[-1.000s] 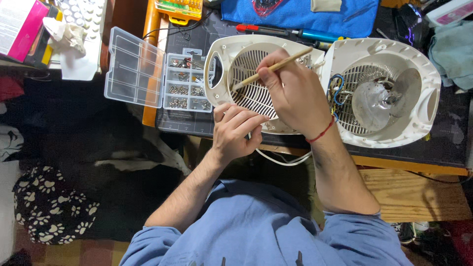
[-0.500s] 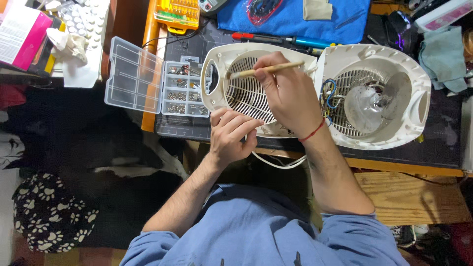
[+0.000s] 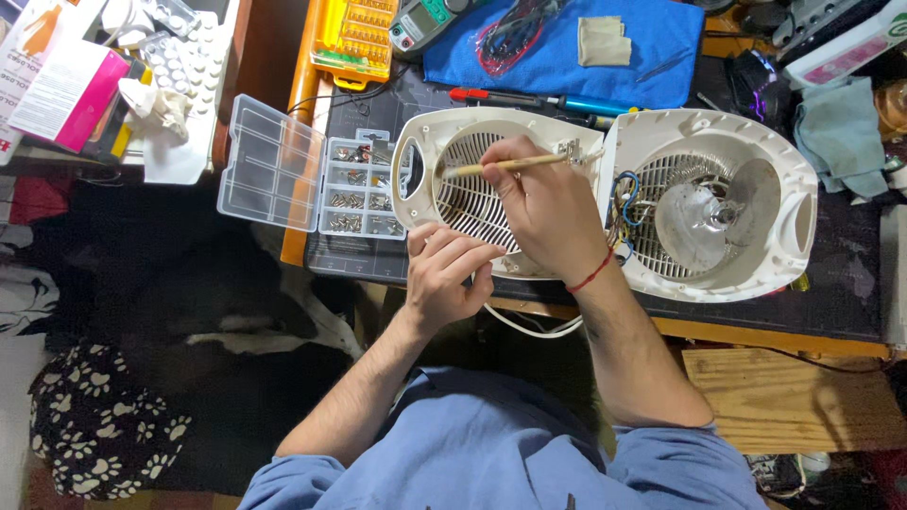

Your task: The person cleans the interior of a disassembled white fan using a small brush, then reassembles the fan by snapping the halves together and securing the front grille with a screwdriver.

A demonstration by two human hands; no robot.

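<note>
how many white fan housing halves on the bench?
2. The grille half lies left, under the right hand holding a wooden-handled brush, with the left hand at its near edge. The motor half lies right, wires showing. None seem hidden.

**Clutter around the work surface**

A clear parts organiser (image 3: 312, 184) lies open at the left, lid flat. Behind it sits a yellow bit case (image 3: 354, 38). A blue cloth (image 3: 652, 57) carries a folded beige rag (image 3: 605, 41). A paw-print fabric (image 3: 90, 425) lies on the floor.
</note>
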